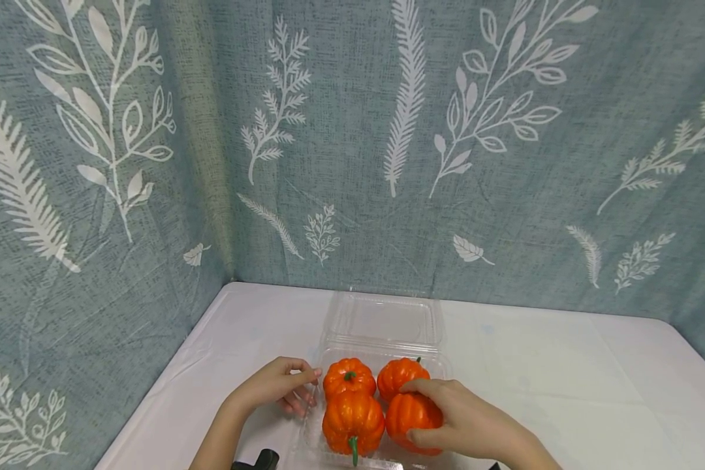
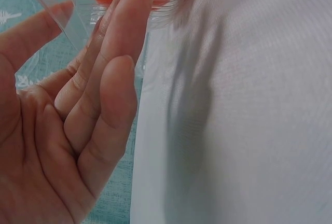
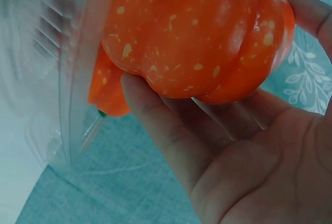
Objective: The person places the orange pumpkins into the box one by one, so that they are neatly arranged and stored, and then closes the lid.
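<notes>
A clear plastic clamshell container (image 1: 313, 438) holds several small orange pumpkins with green stems. My right hand (image 1: 464, 419) grips the near-right pumpkin (image 1: 410, 421), thumb on the near side and fingers over the far side. In the right wrist view, this pumpkin (image 3: 192, 37) shows yellow flecks, and its stem is hidden. Beside it lie the near-left pumpkin (image 1: 354, 418), the far-left pumpkin (image 1: 342, 373) and the far-right pumpkin (image 1: 398, 374). At the container's left side, my left hand (image 1: 282, 385) has loosely bent fingers (image 2: 116, 89); whether they touch the wall I cannot tell.
The container's clear lid (image 1: 384, 320) lies folded back behind the base. A white cloth covers the table (image 1: 540, 372). Blue-green curtains (image 1: 352, 156) with white leaf patterns hang behind and to the left. A dark object (image 1: 264, 459) shows near my left forearm.
</notes>
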